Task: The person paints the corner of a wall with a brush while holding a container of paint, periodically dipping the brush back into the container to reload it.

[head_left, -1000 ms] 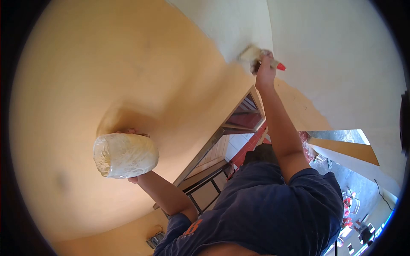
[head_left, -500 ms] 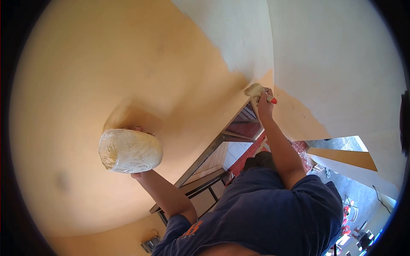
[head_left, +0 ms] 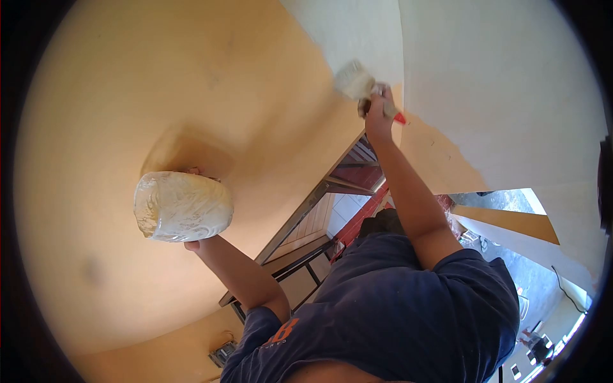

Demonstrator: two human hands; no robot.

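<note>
Raised from the door-frame corner: cream-loaded flat paintbrush with red-tipped handle [head_left: 357,84], right hand [head_left: 377,121] clenched around it, at the orange-cream wall boundary. Left hand [head_left: 195,242] gripping paint-smeared clear plastic container [head_left: 183,206]. Recommended: overlapping strokes, steady container.

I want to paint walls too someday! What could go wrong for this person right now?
The brush is raised high on the wall in the right hand, so paint might drip down the arm. The left hand holds the paint-smeared container tipped on its side; it might slip or spill.
</note>
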